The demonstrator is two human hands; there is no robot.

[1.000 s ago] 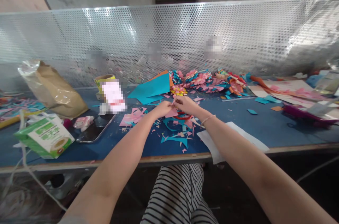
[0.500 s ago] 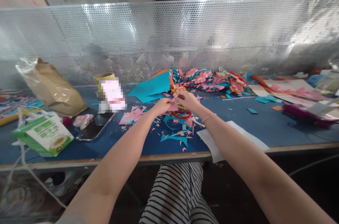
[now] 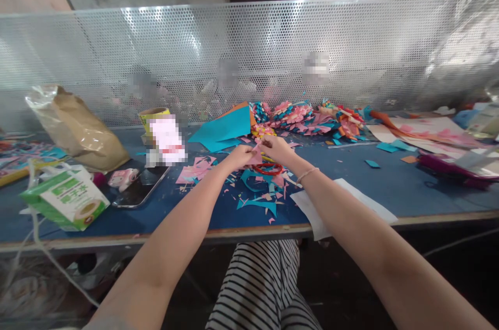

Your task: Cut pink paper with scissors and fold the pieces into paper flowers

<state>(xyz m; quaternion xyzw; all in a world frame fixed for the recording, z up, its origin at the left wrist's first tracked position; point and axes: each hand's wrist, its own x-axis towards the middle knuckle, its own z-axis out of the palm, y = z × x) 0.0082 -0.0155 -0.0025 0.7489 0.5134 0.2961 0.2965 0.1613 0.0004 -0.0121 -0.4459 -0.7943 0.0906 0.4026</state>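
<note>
My left hand point(image 3: 240, 156) pinches one side of a small pink piece of foam or paper sheet point(image 3: 255, 155). On its other side, the fingers of my right hand point(image 3: 276, 147) are closed on the same piece. Both hands are just above the table. Below them lie red rings point(image 3: 268, 169) and curved blue scraps point(image 3: 257, 206). Pink cut pieces point(image 3: 196, 168) are spread left of my hands. Beyond them sit large blue sheets point(image 3: 222, 127) and bunches of pink and blue cut flowers point(image 3: 294, 116). My fingers hide part of the pink piece.
On the blue table point(image 3: 390, 184) at left are a green-and-white box point(image 3: 68, 197), a dark phone point(image 3: 142, 187) and a brown paper bag point(image 3: 80, 130). A white paper point(image 3: 351, 200) lies under my right forearm. Behind stands a perforated metal screen point(image 3: 257, 34).
Almost nothing differs. Both hands stay at the pink piece, with only a slight shift of the fingers and of the camera view.
</note>
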